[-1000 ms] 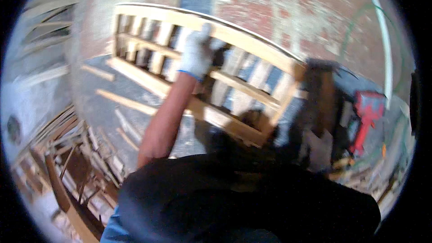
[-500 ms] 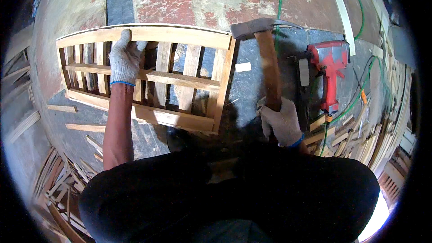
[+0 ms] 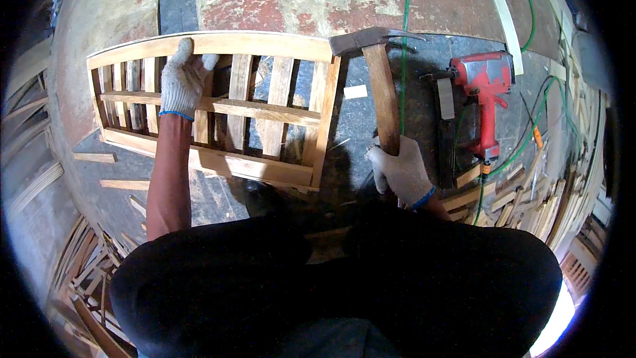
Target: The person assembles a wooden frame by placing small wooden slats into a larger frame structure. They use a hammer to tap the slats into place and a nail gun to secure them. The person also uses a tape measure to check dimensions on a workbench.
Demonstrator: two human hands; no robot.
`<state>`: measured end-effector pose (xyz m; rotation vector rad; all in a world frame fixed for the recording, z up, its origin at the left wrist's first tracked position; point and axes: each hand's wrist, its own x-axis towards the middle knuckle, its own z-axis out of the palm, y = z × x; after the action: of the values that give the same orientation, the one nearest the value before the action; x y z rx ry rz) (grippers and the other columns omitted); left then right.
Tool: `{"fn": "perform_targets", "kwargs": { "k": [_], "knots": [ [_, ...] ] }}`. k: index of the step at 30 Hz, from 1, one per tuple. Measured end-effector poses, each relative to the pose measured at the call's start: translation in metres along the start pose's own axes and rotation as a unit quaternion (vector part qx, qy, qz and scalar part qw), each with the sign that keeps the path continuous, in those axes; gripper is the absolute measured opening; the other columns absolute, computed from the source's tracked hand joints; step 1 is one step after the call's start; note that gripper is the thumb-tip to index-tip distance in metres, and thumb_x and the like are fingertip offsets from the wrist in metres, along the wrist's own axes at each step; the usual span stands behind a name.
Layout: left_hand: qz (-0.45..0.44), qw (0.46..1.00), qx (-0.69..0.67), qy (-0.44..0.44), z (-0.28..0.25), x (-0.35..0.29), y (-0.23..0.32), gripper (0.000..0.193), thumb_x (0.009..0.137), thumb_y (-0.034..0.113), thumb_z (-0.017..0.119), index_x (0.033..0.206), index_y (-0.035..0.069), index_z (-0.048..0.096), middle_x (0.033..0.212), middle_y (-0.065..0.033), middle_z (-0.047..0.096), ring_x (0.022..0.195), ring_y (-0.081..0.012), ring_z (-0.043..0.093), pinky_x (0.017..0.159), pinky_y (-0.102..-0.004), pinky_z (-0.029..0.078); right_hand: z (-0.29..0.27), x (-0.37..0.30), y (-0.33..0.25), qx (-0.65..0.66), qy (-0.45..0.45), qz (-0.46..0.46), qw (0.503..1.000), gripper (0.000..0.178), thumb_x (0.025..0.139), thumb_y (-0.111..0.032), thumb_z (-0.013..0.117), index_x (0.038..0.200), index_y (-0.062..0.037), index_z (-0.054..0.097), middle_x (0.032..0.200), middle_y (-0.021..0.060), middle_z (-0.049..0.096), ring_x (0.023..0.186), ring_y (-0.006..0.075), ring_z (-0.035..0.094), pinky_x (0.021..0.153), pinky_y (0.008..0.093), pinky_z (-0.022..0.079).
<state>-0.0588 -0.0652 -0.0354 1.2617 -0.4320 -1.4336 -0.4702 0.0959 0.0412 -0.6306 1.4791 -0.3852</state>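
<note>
Left hand (image 3: 182,83) clamps the wooden frame (image 3: 218,109) steady at ten o'clock; right hand (image 3: 401,172) grips the hammer (image 3: 381,86), head raised beside the frame's corner.

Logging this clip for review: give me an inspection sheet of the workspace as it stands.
Surface: worn floor, red and grey patches.
Job's things: slatted wooden frame lying flat; wooden-handled hammer, head near the frame's right rail.
Clutter: wood offcuts left; strip pile right; red nail gun on the floor.
Hands: gloved left hand gripping the frame's slats; gloved right hand shut on the hammer handle.
Cables: green hose crossing the floor; dark cables right.
Surroundings: stacked timber at both edges.
</note>
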Motion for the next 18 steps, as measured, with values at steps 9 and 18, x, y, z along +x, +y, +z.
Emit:
{"fn": "perform_targets", "kwargs": {
  "k": [9, 18],
  "knots": [
    [0.221, 0.582, 0.781, -0.042, 0.081, -0.079, 0.036, 0.047, 0.090, 0.039, 0.077, 0.123, 0.008, 0.067, 0.106, -0.0195, 0.072, 0.106, -0.0371, 0.069, 0.093, -0.0450, 0.054, 0.002, 0.004, 0.012, -0.013, 0.005, -0.018, 1.000, 0.017, 0.095, -0.013, 0.067, 0.084, -0.0011, 0.061, 0.057, 0.0044, 0.058, 0.043, 0.0152, 0.054, 0.042, 0.0328, 0.041],
    [0.297, 0.375, 0.840, -0.255, 0.119, -0.015, -0.002, 0.048, 0.088, 0.023, 0.071, 0.131, 0.009, 0.055, 0.110, -0.0136, 0.066, 0.107, -0.0323, 0.065, 0.092, -0.0465, 0.052, 0.006, 0.003, -0.003, -0.002, 0.021, 0.003, 1.000, 0.016, 0.094, -0.012, 0.066, 0.085, -0.0004, 0.059, 0.055, 0.0053, 0.056, 0.042, 0.0169, 0.053, 0.042, 0.0328, 0.041]
  ]
}}
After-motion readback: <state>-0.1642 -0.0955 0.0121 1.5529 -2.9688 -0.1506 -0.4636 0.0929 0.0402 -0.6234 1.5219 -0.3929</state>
